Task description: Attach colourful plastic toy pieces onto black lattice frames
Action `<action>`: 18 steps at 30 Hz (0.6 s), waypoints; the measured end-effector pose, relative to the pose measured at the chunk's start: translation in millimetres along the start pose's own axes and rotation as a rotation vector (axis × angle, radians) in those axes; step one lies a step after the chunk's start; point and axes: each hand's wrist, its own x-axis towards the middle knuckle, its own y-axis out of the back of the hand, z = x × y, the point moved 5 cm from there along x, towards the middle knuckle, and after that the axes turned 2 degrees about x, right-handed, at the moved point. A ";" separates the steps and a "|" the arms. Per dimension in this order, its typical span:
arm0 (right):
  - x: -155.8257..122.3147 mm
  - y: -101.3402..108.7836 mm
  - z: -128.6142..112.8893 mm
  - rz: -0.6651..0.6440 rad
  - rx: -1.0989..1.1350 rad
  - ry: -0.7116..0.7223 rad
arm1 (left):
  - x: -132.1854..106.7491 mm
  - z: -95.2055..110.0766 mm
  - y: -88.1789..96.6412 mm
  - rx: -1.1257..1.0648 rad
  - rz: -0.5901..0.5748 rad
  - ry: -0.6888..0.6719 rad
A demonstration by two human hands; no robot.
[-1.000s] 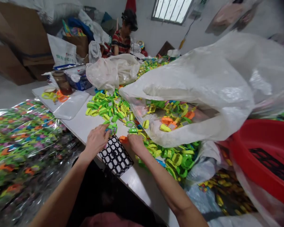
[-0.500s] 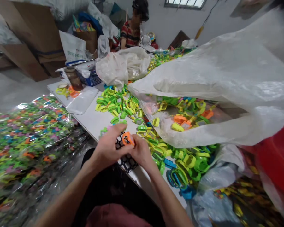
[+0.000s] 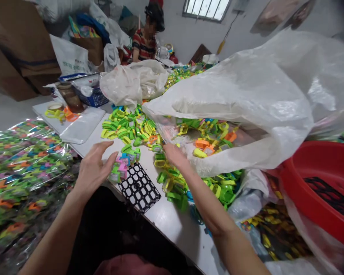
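My left hand (image 3: 95,168) is held over the table's near edge, its thumb and fingers apart with nothing in them. Close to its thumb stands a small cluster of pink, blue and green plastic pieces (image 3: 122,167), which look like toy watches. This cluster is at the far left edge of a black plastic grid (image 3: 139,187) lying on the white table. My right hand (image 3: 175,156) reaches to the pile of green and yellow plastic pieces (image 3: 126,124); its fingertips are largely hidden. An orange piece (image 3: 153,139) lies just left of that hand.
A large translucent plastic bag (image 3: 229,91) gapes on the right over more pieces. A red basin (image 3: 298,164) stands far right with a black grid inside. Filled clear bags (image 3: 31,164) lie left. A person in a striped shirt (image 3: 145,46) sits at the back.
My hands have parted from the orange piece and black grid between them. The right hand moved forward to the pile, the left moved left. The view has shifted right.
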 end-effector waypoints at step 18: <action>-84.1 -61.4 -86.9 0.067 1.325 -0.088 | -15.8 -4.9 -72.1 0.263 -0.401 0.050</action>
